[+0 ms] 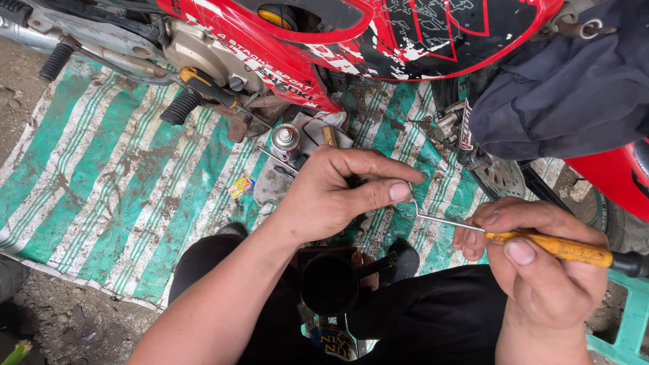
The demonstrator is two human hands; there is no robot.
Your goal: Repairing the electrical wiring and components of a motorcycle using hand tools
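Right hand (541, 263) clamps the yellow-orange handle of a hooked pick tool (541, 245), thumb pressed on top, fingers curled under; the handle's black end runs off the right frame edge, the thin metal shaft reaches left and bends up to a small hook tip just beside the left thumb. Left hand (338, 192) is curled closed, thumb against forefinger, pinching something small at the hook tip; what it pinches is hidden by the fingers, cannot tell. Both hands hover over the striped green and white mat (101, 182), near its lower right part, above the person's dark trouser knees. Below the left hand a round black cup-shaped part (329, 284) sits between the legs, partly covered by the wrist. A spray can (285, 140) stands on a grey rag (270, 182) near the mat's middle, top seen end-on; a small wooden handle beside it is half hidden. A small colourful wrapper (241, 186) lies just left of the rag. The red motorcycle (378, 34) is cut off along the top edge, footpeg (181, 106) sticking out over the mat. A dark blue cloth (568, 88) drapes the top right corner, hiding the bike there. Left half of the mat is open; mat's lower edge meets dirt ground (61, 324).
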